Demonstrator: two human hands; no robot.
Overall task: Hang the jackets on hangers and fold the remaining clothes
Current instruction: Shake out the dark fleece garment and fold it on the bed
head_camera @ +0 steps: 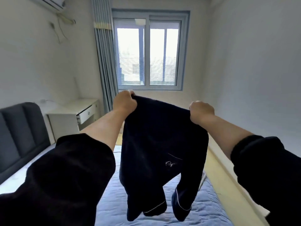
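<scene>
Trousers (162,144), dark navy, held up in the air over the bed (206,209), top edge stretched between two fists. Left hand (124,101) clenched on one corner of that edge, right hand (201,111) clenched on the other, well apart. Small white stitched mark on the cloth, cursive, too blurred to read. White piping round both leg cuffs, hanging low over the blue quilted cover; touching or not, cannot tell. Open air ahead, up to the window (148,54). On the left, padded grey headboard (19,136) and white desk (65,111) with drawer (88,113) pulled partly out. On the right, pale ledge (228,176) along the bed's edge, then wall (252,70). Curtain (104,62) bunched left of the window.
</scene>
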